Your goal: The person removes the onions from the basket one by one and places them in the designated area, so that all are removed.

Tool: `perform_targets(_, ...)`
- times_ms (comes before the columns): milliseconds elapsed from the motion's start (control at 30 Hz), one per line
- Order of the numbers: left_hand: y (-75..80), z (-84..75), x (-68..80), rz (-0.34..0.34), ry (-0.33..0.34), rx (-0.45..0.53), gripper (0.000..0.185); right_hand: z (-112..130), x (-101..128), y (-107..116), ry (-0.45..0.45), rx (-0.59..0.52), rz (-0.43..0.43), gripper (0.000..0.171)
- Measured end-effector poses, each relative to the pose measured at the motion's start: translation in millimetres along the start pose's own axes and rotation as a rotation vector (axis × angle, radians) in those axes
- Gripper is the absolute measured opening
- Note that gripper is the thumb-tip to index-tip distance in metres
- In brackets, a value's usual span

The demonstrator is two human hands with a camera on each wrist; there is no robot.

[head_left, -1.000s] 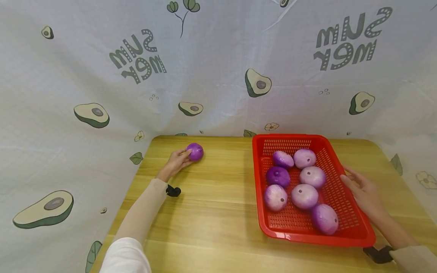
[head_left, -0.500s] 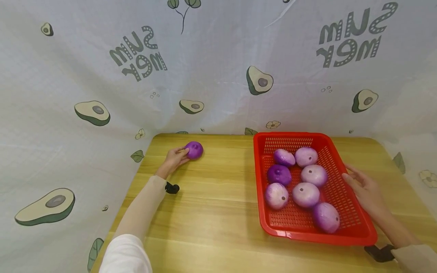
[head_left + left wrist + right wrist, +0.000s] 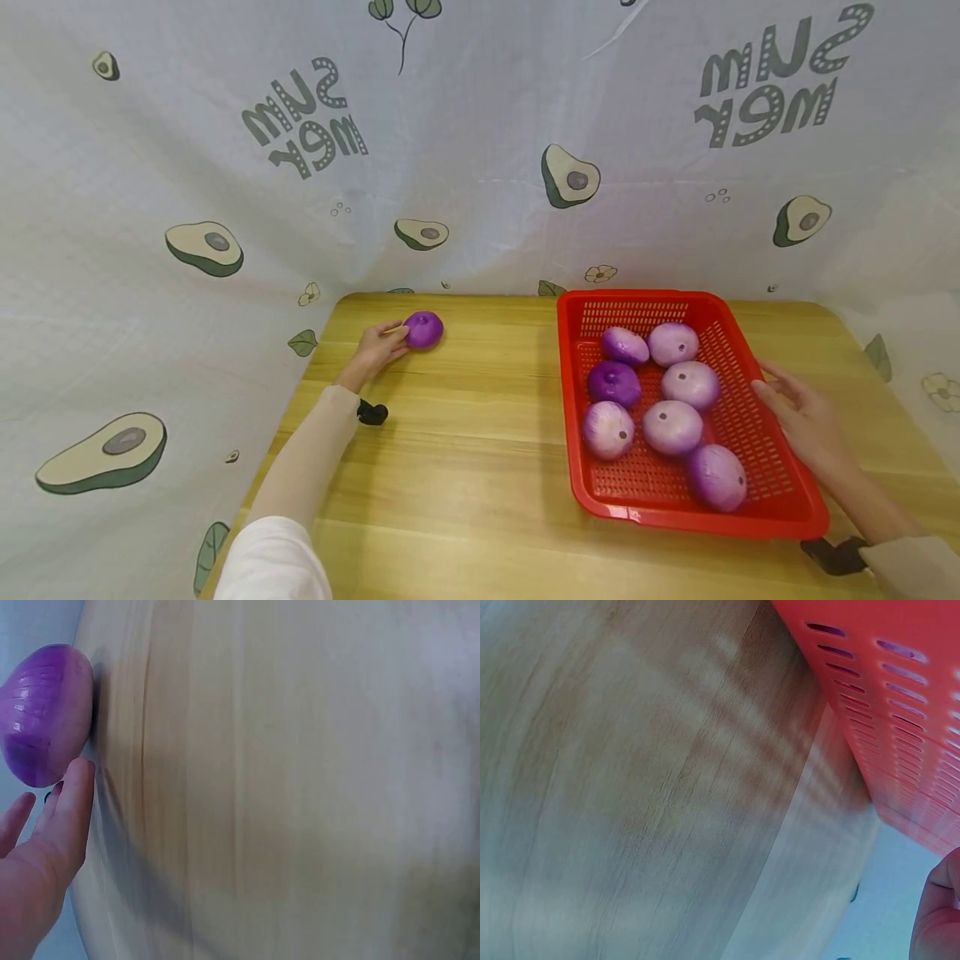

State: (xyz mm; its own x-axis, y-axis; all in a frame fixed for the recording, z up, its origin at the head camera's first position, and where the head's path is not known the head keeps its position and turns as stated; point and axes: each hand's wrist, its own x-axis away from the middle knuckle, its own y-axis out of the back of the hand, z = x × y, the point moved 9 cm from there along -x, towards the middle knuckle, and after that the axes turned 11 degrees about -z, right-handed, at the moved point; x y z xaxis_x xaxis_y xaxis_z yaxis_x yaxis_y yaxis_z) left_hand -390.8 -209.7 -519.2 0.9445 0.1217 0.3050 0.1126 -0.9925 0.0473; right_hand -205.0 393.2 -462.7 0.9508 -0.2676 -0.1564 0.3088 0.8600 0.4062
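Note:
A purple onion sits on the wooden table at the far left, its stem end up. My left hand is right beside it, thumb and fingers spread around its near left side. In the left wrist view a narrow gap shows between the straight fingers and the onion. On the right, my right hand holds the right rim of a red plastic basket, thumb at the rim. A curled finger shows by the basket wall in the right wrist view.
Several purple and whitish onions lie inside the basket. The wooden table stretches between the basket and the left arm. Behind it hangs a white cloth printed with avocados. Black wrist mounts stick out below both hands.
The onion at the left has tipped so its stem points more upward. My left hand has drawn slightly left, its fingers loosening from the onion. The right hand stays on the basket rim.

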Motion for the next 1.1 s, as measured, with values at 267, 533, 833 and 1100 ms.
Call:
perform_targets(267,10.2,-15.0,8.2,-0.006,-0.081,-0.127,0.058,0.3,-1.4,-0.3,0.013,0.012,-0.019,0.053)
perform_targets(533,9.3,-43.7,15.7,-0.018,-0.246,-0.356,0.056,0.5,-2.0,0.4,0.027,-0.013,-0.021,0.053)
perform_targets(833,-20.3,-88.9,41.2,0.049,-0.428,-0.446,0.058,1.4,-0.1,0.0,0.010,-0.028,-0.008,0.052)
perform_targets(1100,-70.2,-115.5,74.4,0.196,-0.479,-0.409,0.054,2.8,-0.8,0.3,0.006,-0.015,-0.016,0.052)
